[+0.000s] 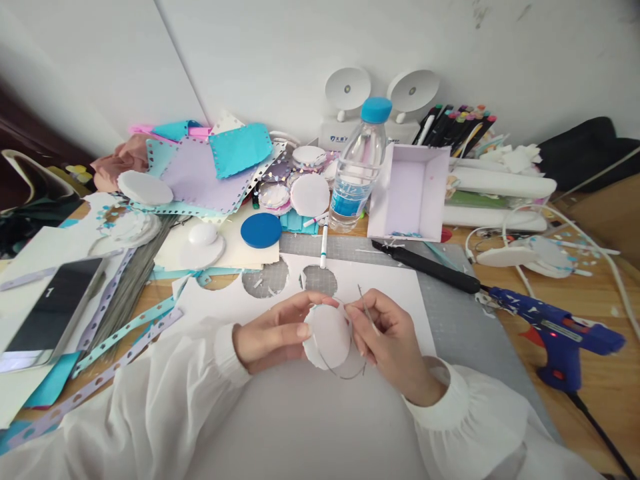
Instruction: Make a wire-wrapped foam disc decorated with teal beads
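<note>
My left hand [283, 330] grips a round white disc [330, 337] by its left edge, thumb on the face and fingers behind. At the disc's right side, my right hand [387, 333] pinches a thin grey wire [367, 308]. This wire curves round below the disc and crosses near its lower edge; whether it is fixed to the disc I cannot tell. Beneath both hands lies a white sheet [400, 293] with round holes cut in it, on a grey cutting mat [450, 313].
To the right lies a blue glue gun [560, 333] beside a black-handled cutter [430, 267]. A water bottle [357, 167] and an open white box [417, 193] stand behind. At left are a phone [55, 307], a bundle of grey wires [133, 287] and paper strips [125, 340].
</note>
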{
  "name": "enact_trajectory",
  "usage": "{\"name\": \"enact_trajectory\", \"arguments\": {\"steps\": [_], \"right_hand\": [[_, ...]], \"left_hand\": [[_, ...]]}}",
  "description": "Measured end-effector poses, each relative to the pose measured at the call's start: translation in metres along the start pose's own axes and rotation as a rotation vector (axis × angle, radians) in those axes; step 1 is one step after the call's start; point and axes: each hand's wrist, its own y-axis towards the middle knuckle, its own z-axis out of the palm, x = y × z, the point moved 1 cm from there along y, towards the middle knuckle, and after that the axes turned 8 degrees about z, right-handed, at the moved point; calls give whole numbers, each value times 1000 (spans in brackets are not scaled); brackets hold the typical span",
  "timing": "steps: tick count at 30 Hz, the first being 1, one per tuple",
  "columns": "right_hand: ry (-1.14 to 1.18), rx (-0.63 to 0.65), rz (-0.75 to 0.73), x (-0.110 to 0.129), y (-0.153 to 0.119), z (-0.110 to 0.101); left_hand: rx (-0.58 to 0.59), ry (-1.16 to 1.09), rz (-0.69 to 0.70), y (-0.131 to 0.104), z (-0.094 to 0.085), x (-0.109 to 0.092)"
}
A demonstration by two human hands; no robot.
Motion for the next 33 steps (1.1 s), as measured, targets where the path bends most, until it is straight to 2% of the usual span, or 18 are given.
{"name": "enact_trajectory", "arguments": {"steps": [2,8,17,26,29,33], "right_hand": [[51,13,11,1,1,-1],[33,116,17,1,-4,-1],[-67,118,-5,1,-8,1],[-33,75,-32,2,-5,0],[39,106,-34,2,-3,-4],[104,120,1,2,-1,-7]], "left_hand": [[5,-8,17,0,-1,-1],[50,116,230,6,-3,0],[174,186,242,6,3,0],[120,435,353,7,-2,-6],[109,456,336,6,-2,-9],[121,352,217,5,2,-11]]}}
